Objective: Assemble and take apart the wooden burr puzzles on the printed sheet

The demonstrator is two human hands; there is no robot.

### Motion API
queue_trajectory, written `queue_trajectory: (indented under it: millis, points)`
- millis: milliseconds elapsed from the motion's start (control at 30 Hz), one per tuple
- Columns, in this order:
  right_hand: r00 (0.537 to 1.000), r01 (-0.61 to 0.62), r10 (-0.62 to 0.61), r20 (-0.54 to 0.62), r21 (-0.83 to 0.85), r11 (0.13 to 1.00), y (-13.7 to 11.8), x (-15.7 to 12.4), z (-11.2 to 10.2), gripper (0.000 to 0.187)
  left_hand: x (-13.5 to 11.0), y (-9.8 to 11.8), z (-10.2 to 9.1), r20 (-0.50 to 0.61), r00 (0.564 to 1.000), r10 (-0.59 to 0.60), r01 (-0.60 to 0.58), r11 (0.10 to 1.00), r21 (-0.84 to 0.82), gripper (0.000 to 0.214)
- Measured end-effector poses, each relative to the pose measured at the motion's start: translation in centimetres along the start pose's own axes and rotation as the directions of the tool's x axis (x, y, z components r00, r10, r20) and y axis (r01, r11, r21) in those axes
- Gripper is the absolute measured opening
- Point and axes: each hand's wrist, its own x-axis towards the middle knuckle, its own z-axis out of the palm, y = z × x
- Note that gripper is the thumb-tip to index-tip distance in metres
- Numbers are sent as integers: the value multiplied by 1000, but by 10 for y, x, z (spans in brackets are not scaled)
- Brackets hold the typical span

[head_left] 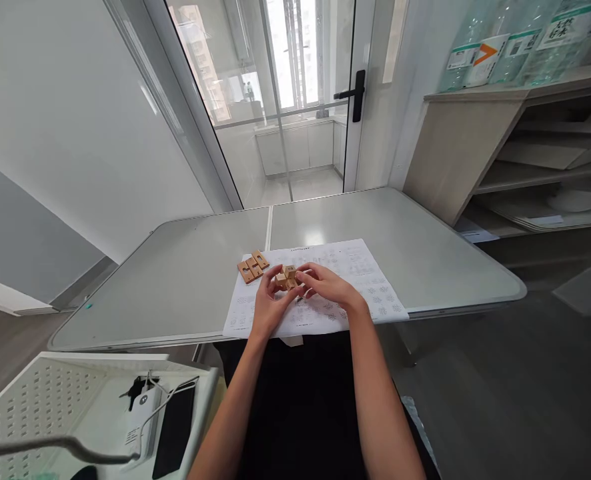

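Between my two hands is a small cluster of wooden puzzle blocks [289,272], held just over a printed sheet [320,323]. My left hand [269,300] curls round the cluster from the left, thumb and fingers against it. From the right, my right hand [328,283] pinches the same blocks with thumb and forefinger. How the pieces interlock is too small to make out. Several flat wooden pieces with slots [253,267] lie side by side on the sheet's upper left corner. The sheet carries rows of faint line drawings.
The pale folding table [195,280] has a seam down its middle. At lower left, a white plastic basket [100,360] holds a black phone [175,430], a white power bank [143,417] and cables. Shelves [468,143] with water bottles [520,50] stand right; a glass door [295,153] is behind.
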Motion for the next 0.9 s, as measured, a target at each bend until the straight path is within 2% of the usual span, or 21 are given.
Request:
queue_trajectory:
  millis: [100, 200, 367, 500, 600, 733, 800, 900]
  points:
    - [999, -26, 25, 38, 18, 1000, 0, 0, 4, 32, -1, 0, 1, -52, 999, 9, -9, 1000, 2, 70]
    - [999, -18, 17, 31, 17, 1000, 0, 0, 7, 36, -3, 2, 2, -33, 999, 35, -35, 999, 0, 71]
    - [999, 40, -39, -38, 36, 999, -3, 2, 9, 26, -4, 1, 0, 42, 997, 61, -58, 996, -69, 61]
    - [998, 40, -40, -41, 14, 999, -5, 2, 9, 20, -5, -3, -1, -7, 999, 39, -39, 999, 3, 53]
    - [999, 48, -49, -8, -48, 998, -1, 4, 12, 28, -5, -5, -1, -52, 998, 39, -34, 996, 85, 55]
    - [998, 57, -62, -28, -151, 987, 7, 9, 13, 54, -4, -8, -1, -35, 998, 51, -46, 991, 129, 61]
    - [993, 55, -72, -92, -182, 982, 9, 11, 13, 50, -3, -8, -2, -9, 998, 65, -63, 990, 127, 67]
    - [983, 72, -98, -157, -161, 984, 9, 12, 10, 33, -2, -7, -1, 16, 999, 45, -46, 998, 44, 76]
